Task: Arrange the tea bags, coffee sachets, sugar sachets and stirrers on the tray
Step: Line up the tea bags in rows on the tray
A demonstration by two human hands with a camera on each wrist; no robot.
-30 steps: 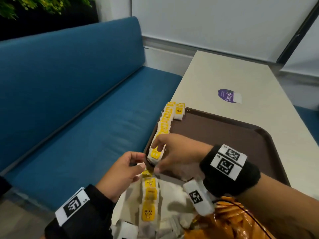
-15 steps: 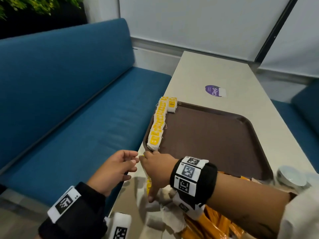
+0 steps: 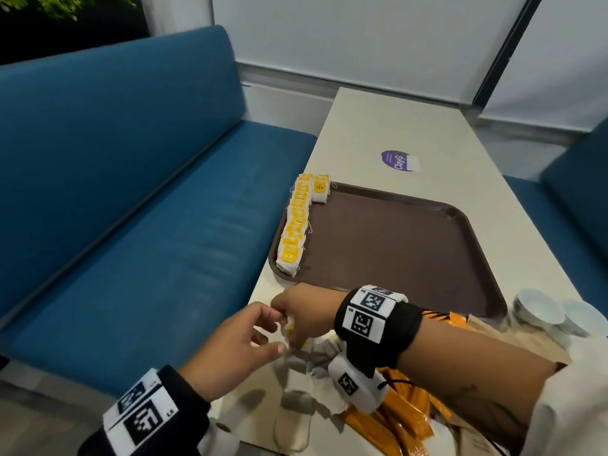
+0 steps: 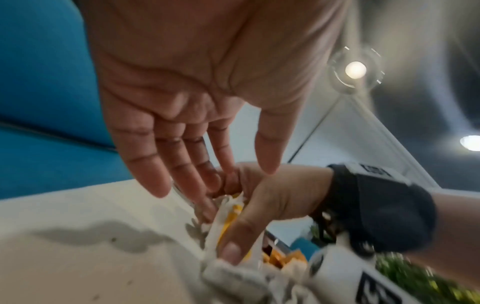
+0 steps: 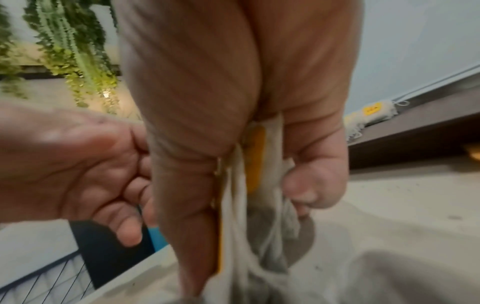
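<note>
The right hand [image 3: 304, 315] pinched a few tea bags [image 5: 253, 162] between thumb and fingers [image 5: 311, 181] above the bench [image 3: 391, 126], the left hand [image 3: 230, 347] spread loosely beside it, holding nothing; light, soft and stringy, they seemed best gripped flat across their paper faces.
</note>
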